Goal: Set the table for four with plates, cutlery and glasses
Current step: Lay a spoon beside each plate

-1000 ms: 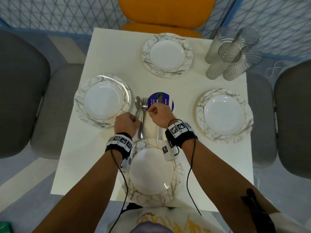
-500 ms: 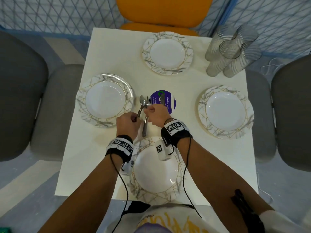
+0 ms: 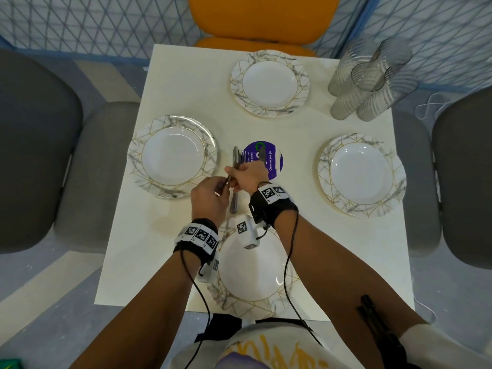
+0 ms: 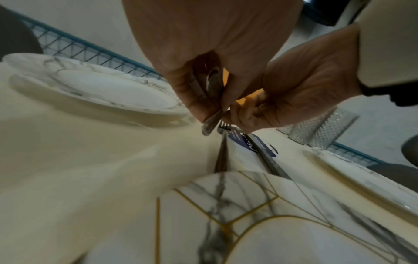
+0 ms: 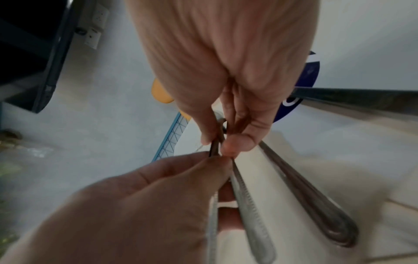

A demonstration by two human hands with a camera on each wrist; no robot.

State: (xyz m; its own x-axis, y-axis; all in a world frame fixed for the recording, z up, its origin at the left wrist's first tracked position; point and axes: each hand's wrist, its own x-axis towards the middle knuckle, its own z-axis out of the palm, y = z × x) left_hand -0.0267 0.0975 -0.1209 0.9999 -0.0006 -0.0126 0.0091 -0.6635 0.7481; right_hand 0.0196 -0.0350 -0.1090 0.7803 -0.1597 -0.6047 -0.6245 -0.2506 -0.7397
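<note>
From above, my left hand (image 3: 210, 198) and right hand (image 3: 249, 175) meet over the cutlery (image 3: 235, 166) at the middle of the white table (image 3: 159, 230), between four marble-patterned plates (image 3: 173, 155); the glasses (image 3: 370, 81) stand clustered at the far right corner. At my left wrist, my fingers (image 4: 192, 100) pinch a piece of cutlery, with a fork (image 4: 222, 142) lying below. At my right wrist, thumb and forefinger (image 5: 239, 142) pinch a handle (image 5: 216, 142) too.

cutlery (image 3: 234, 199) polished metal; plates (image 3: 362, 174) glossy glazed ceramic, marble print, gold lines; glasses (image 3: 368, 83) clear, ribbed; table (image 3: 170, 75) matt cream; chair (image 3: 263, 14) orange fabric
</note>
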